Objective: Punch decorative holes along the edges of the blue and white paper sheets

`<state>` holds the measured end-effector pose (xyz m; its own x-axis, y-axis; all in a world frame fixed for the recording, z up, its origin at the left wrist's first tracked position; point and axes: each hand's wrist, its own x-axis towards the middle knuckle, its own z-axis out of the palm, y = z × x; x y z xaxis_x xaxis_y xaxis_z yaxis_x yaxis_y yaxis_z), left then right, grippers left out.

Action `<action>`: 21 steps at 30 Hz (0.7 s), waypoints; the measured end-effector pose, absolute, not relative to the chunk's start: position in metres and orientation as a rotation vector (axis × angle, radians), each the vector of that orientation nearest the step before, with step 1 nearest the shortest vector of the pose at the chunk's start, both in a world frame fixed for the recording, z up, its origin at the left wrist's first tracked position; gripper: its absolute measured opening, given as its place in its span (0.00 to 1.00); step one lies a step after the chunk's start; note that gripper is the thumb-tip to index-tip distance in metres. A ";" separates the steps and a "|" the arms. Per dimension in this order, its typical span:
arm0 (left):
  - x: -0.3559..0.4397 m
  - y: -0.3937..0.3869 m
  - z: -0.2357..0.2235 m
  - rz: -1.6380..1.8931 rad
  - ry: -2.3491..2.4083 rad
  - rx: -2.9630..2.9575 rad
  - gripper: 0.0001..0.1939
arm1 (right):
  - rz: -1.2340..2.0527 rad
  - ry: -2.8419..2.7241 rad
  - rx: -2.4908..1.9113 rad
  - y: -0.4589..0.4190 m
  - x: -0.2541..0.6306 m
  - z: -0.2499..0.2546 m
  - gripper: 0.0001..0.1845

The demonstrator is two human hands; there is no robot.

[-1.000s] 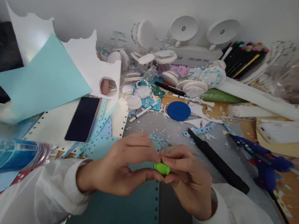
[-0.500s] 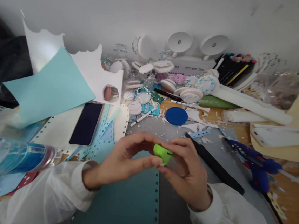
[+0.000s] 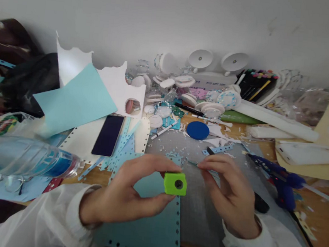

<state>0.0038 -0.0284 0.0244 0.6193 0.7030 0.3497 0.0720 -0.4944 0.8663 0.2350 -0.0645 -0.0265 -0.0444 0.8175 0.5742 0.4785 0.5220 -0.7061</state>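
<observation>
Green punch [image 3: 173,184] held up in the left hand [image 3: 128,184] above a littered desk

Take the punch as the middle of the clock. Out at nine, a clear bottle [image 3: 27,157] lies on its side, with a pair of spectacles [image 3: 13,182] just below it on pale blue paper. Toward ten, a plain aqua sheet [image 3: 76,99] leans against white cut card [image 3: 107,80], and a dark-screened phone [image 3: 108,135] lies nearer in.

Coming in from nine is the left hand, palm turned inward, gripping the punch between the thumb below and the fingers above. The block's dark round opening faces us, and it is held clear of a blue-green sheet [image 3: 148,230], which spreads around six o'clock with little flower holes along its edges.

Up at twelve stands a round white lamp head [image 3: 200,58]; a blue disc [image 3: 198,130] lies closer, near one. Black pens with coloured ends [image 3: 255,89] bunch between one and two.

At three is the right hand [image 3: 230,190], apart from the punch, its thumb and forefinger drawn close together; from here I can't tell whether they pinch a thin scrap. A black tool [image 3: 260,204] shows beyond its wrist side, on the grey mat [image 3: 198,220]. Farther out at three rests a blue glue gun [image 3: 284,179].
</observation>
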 end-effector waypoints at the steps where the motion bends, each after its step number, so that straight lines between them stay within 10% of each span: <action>1: 0.003 -0.032 0.027 0.905 0.614 1.961 0.22 | 0.415 -1.694 -1.124 -0.067 0.235 -0.027 0.09; 21: -0.008 -0.091 0.011 0.830 0.668 1.658 0.18 | 0.409 -1.901 -0.947 -0.115 0.196 0.005 0.13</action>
<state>-0.0079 -0.0914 0.0109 0.5936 0.7844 0.1799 0.0082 -0.2294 0.9733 0.1963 -0.1152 0.0049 -0.2596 0.7562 0.6006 0.4427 0.6459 -0.6219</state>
